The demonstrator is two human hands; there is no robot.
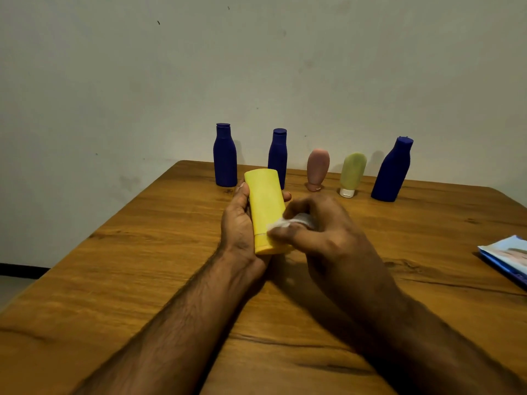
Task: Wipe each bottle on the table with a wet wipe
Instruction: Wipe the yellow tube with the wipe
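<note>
The yellow bottle (266, 210) is held up just above the worktop (142, 266), roughly mid-frame, tilted a bit with its cap end pointing down toward the camera. It's wrapped by the left hand (242, 223) from the left side and behind, thumb along the near edge and a fingertip peeking out on the far right side, so that grip is curled round the bottle. A bunched white wet wipe (288, 222) is pinched in the right hand (322, 232) and pressed against the lower right part of the bottle, close to the cap seam. The right hand's a little motion-blurred, so the exact finger layout can't really be made out.

Further back, five more bottles are lined up near the worktop's far edge by the wall: a dark blue bottle (225, 156) on the left, a second blue bottle (278, 155) partly hidden behind the yellow one, a pink tube (317, 169) stood on its cap, a pale green tube (352, 173) stood on its white cap, and a third blue bottle (393, 169) on the right. All are upright and apart from each other.

Off at the right edge, a blue and white wipes pack (507, 258) is lying flat, cut off by the frame.
</note>
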